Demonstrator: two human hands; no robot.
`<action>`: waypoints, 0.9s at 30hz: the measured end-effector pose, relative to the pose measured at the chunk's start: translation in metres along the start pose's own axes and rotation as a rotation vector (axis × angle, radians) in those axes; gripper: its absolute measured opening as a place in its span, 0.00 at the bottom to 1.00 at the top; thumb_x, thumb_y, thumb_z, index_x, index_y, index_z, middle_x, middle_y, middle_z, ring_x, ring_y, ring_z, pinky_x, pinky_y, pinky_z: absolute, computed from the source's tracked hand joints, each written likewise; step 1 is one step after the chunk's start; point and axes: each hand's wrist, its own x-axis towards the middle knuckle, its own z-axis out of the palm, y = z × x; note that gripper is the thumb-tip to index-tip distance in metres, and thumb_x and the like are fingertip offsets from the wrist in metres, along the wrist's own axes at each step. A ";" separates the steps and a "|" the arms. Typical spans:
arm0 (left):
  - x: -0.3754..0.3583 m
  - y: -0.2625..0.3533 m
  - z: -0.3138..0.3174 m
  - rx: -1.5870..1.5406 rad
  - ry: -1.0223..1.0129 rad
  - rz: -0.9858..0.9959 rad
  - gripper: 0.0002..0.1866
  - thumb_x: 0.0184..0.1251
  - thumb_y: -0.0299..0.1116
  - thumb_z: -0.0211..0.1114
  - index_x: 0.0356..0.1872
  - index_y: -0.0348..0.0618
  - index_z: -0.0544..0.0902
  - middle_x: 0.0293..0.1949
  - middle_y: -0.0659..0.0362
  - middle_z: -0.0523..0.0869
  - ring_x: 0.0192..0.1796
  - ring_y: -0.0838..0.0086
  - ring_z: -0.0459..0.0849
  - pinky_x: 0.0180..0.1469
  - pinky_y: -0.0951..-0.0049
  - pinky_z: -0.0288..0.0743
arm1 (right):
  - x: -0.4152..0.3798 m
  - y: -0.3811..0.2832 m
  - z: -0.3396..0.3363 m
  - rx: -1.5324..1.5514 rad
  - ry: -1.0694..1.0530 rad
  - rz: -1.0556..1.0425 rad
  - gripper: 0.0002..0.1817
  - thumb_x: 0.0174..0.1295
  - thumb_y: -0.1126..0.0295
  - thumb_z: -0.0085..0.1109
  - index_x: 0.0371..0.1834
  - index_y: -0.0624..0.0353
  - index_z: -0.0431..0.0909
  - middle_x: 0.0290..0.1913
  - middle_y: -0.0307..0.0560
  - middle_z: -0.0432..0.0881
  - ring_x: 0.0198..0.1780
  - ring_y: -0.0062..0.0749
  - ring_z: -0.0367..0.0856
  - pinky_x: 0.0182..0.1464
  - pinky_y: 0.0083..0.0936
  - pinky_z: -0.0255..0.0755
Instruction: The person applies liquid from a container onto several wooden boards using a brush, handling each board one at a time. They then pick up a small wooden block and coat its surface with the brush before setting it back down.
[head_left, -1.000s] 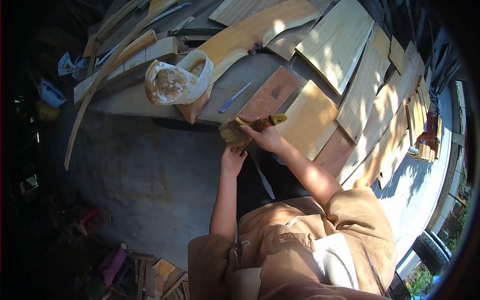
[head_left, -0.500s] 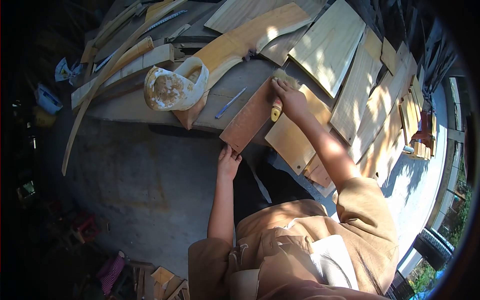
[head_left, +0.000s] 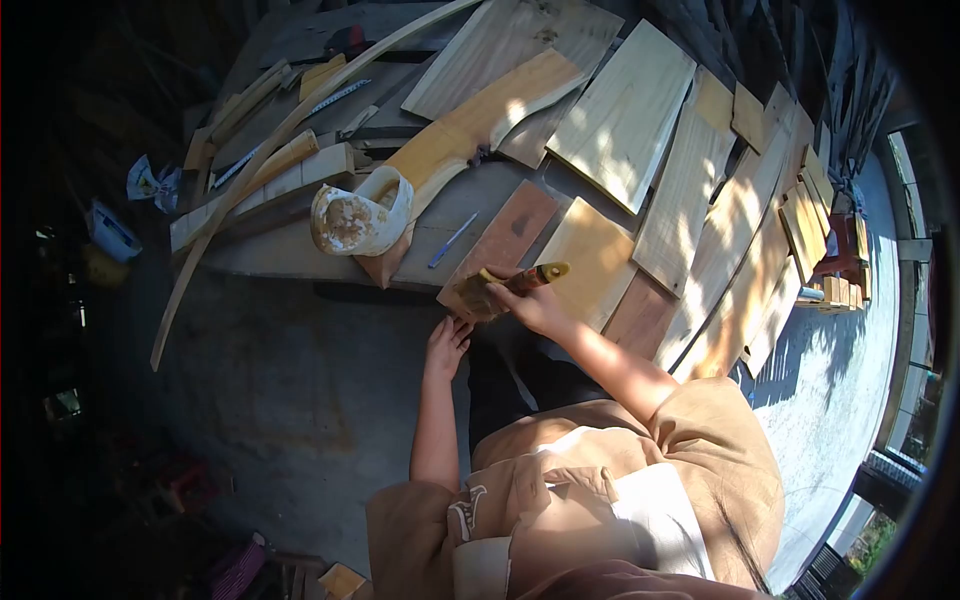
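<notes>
A narrow reddish-brown wooden board (head_left: 515,222) lies slanting on the workbench, its near end at the front edge. My left hand (head_left: 448,348) grips that near end, with its fingertips at the corner. In my right hand (head_left: 533,305) is a paintbrush (head_left: 520,280), its handle pointing up to the right. The bristles are down at the board's near end, close to my left fingers. A blue-and-white pen (head_left: 454,240) rests left of the board. Farther left stands a white plastic container (head_left: 380,215) stained with brown and white residue.
A pale yellowish board (head_left: 588,255) lies right of the brown one, with several wider planks (head_left: 625,115) beyond it. Behind the container is a curved-edge slab (head_left: 470,110). One long thin strip (head_left: 215,225) overhangs the bench's left side. The workbench's front edge (head_left: 290,275) is near me.
My right hand has drawn the brush from the board's far end toward me to its near end. The left hand stays at the near corner. The view has shifted slightly.
</notes>
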 end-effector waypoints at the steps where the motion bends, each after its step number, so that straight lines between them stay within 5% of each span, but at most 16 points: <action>1: -0.004 0.005 0.005 0.046 0.002 -0.050 0.20 0.65 0.48 0.48 0.52 0.46 0.69 0.48 0.60 0.76 0.50 0.73 0.74 0.44 0.74 0.66 | 0.001 -0.008 -0.020 0.001 0.066 0.014 0.20 0.59 0.64 0.53 0.51 0.64 0.71 0.42 0.47 0.79 0.45 0.25 0.76 0.45 0.22 0.69; 5: -0.006 0.010 0.021 0.094 0.057 -0.057 0.24 0.63 0.53 0.50 0.52 0.46 0.68 0.46 0.61 0.77 0.49 0.73 0.75 0.46 0.71 0.63 | -0.020 -0.027 -0.087 -0.002 0.188 0.233 0.20 0.59 0.66 0.52 0.52 0.66 0.70 0.42 0.46 0.79 0.45 0.24 0.75 0.47 0.21 0.68; 9: -0.003 0.013 0.041 0.225 0.134 -0.038 0.24 0.61 0.54 0.53 0.50 0.46 0.69 0.44 0.61 0.77 0.49 0.72 0.76 0.45 0.69 0.64 | -0.060 0.006 -0.117 -0.057 0.338 0.104 0.20 0.58 0.68 0.54 0.52 0.66 0.70 0.43 0.47 0.78 0.44 0.24 0.76 0.47 0.19 0.67; 15: 0.000 0.024 0.050 0.382 0.184 -0.114 0.23 0.59 0.52 0.56 0.47 0.46 0.70 0.38 0.61 0.78 0.36 0.73 0.81 0.42 0.70 0.67 | -0.113 0.000 -0.121 -0.025 0.252 0.149 0.20 0.59 0.70 0.53 0.54 0.67 0.67 0.45 0.48 0.78 0.44 0.22 0.75 0.48 0.16 0.68; 20: -0.019 0.051 0.074 0.349 -0.048 -0.081 0.19 0.59 0.48 0.59 0.37 0.40 0.76 0.28 0.58 0.82 0.25 0.75 0.81 0.29 0.78 0.73 | -0.126 -0.011 -0.130 -0.168 0.252 0.086 0.21 0.59 0.67 0.53 0.53 0.67 0.68 0.43 0.47 0.78 0.45 0.24 0.75 0.47 0.19 0.67; 27: -0.022 0.084 0.084 0.174 -0.167 0.080 0.14 0.59 0.39 0.60 0.33 0.35 0.77 0.28 0.54 0.82 0.26 0.73 0.81 0.28 0.78 0.76 | -0.090 -0.027 -0.117 -0.165 0.299 0.082 0.20 0.60 0.68 0.53 0.53 0.66 0.69 0.40 0.44 0.79 0.42 0.20 0.74 0.44 0.16 0.68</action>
